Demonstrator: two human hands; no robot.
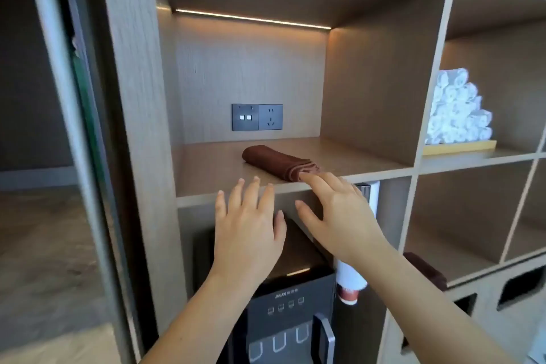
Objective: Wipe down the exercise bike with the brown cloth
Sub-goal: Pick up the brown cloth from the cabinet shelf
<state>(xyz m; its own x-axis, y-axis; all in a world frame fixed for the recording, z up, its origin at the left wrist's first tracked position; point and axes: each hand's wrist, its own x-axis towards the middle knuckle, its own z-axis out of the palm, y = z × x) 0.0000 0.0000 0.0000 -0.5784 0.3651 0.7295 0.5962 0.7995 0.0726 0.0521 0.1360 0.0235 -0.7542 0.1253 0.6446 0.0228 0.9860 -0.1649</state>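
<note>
A rolled brown cloth (277, 162) lies on a lit wooden shelf (224, 174), near its front edge. My right hand (334, 216) reaches up with fingers straight, and its fingertips touch the near end of the cloth. My left hand (251, 224) hovers just below the shelf's front edge, fingers spread and holding nothing. No exercise bike is in view.
A wall socket panel (257, 117) sits at the back of the shelf. Below stands a dark water dispenser (292, 313) with a cup holder (354, 281) beside it. Rolled white towels (458, 109) on a tray fill the right compartment. A glass door (59, 156) is at left.
</note>
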